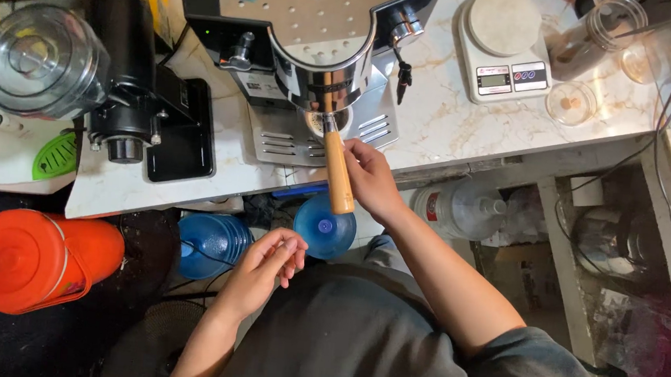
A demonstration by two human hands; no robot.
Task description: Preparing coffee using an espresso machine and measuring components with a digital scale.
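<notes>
At the near edge of the counter (451, 134), the right hand (368, 179) held the wooden handle (339, 177) under the coffee machine (314, 51), likely locking it in, while the left hand (266, 263) hung loose and empty nearby.

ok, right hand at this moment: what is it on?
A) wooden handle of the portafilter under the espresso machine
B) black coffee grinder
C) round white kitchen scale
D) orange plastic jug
A: the right hand wraps the light wooden handle of the portafilter under the silver espresso machine, while the left hand hangs free, holding nothing.
</notes>
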